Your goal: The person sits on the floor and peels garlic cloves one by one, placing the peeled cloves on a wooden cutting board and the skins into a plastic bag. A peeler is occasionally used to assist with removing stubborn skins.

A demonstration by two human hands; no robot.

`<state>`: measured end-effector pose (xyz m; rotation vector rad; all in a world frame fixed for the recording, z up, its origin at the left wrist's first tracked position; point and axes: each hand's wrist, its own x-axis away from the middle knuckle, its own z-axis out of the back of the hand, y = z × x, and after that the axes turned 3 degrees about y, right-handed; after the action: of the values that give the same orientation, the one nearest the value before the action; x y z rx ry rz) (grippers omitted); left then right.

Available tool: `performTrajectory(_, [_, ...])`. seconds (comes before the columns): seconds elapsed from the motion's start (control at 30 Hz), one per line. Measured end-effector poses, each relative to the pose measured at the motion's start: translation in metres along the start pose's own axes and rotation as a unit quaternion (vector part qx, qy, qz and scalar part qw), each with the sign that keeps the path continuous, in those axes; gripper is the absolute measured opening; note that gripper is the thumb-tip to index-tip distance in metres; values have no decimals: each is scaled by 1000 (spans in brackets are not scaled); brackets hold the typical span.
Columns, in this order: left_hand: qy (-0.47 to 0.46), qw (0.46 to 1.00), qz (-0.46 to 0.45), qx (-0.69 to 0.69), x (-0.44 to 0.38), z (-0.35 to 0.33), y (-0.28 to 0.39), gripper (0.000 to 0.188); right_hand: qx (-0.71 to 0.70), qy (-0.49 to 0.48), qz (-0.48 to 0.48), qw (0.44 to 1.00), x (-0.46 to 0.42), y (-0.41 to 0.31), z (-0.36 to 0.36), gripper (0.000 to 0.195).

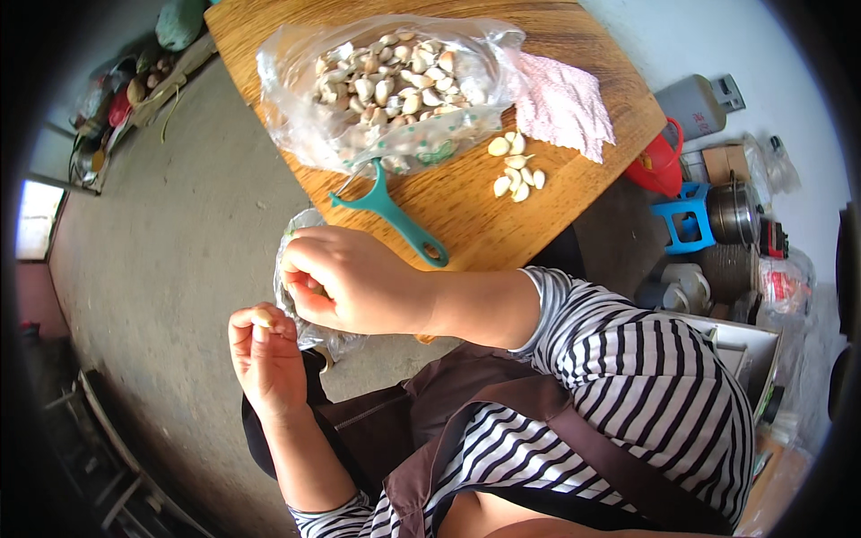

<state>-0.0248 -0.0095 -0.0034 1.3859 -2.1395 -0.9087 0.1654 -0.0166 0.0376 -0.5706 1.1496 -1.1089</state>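
Observation:
My left hand [266, 353] is raised at the left with a pale garlic clove [262, 319] pinched between thumb and fingertips. Just above and to its right, my right hand [346, 276] is curled with its fingertips together; whether anything is between them cannot be told. On the wooden table [484, 228] lies an open clear plastic bag [289, 128] full of unpeeled garlic cloves [383, 91]. A teal-handled peeler [397, 212] leans over the bag's near edge. Several peeled cloves [516, 161] lie in a small group beside a pink cloth [565, 104].
Below my hands hangs a plastic bag [333, 341], partly hidden by my right hand. The table's edge is close to my right forearm. At the right stand a red plastic container [656, 168], a blue stool [686, 218], a metal pot [733, 214] and a grey gas cylinder [693, 107].

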Motion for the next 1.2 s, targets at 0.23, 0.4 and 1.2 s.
performTrajectory(0.23, [119, 977, -62, -168, -10, -13, -15, 10, -44, 15, -12, 999, 4, 3, -15, 24])
performTrajectory(0.4, [84, 971, -90, -205, -34, -20, -18, 11, -63, -9, -55, 996, 0, 4, 0, 15])
performTrajectory(1.2, [169, 792, -82, -580, -57, -11, -38, 26, 311, 186, -91, 928, 74, 76, 165, 34])
